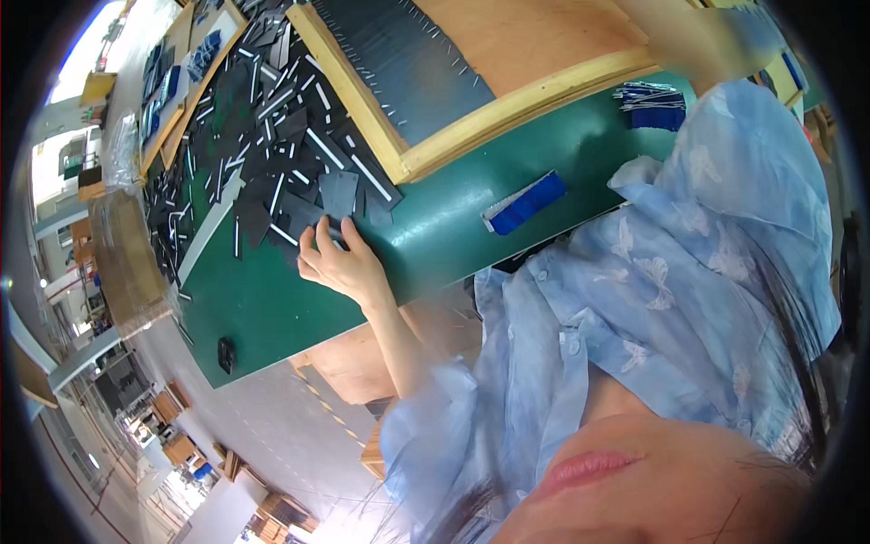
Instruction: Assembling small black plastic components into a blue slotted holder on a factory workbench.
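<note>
My left hand (pixel 345 268) is over the green table, at the near edge of a heap of flat dark strips and pieces (pixel 272 127). Its fingers are bent but apart, with the tips at a grey flat piece (pixel 339 193) and the dark pieces around it. Whether a fingertip presses on one, I cannot tell. My right forearm (pixel 702 36) is blurred at the upper right, and its hand lies beyond the picture. Near that arm is a wooden-framed tray (pixel 489 118) with a dark sheet (pixel 408 72) inside, edged by rows of small pale pins or strips.
A blue-covered bundle (pixel 527 203) lies on the green table (pixel 435 236) near my body. A stack of blue and silvery pieces (pixel 654 106) sits farther right. At the table's left corner is a small black object (pixel 226 355). Wooden trays with blue pieces (pixel 163 86) stand far left, near a cardboard box (pixel 134 249).
</note>
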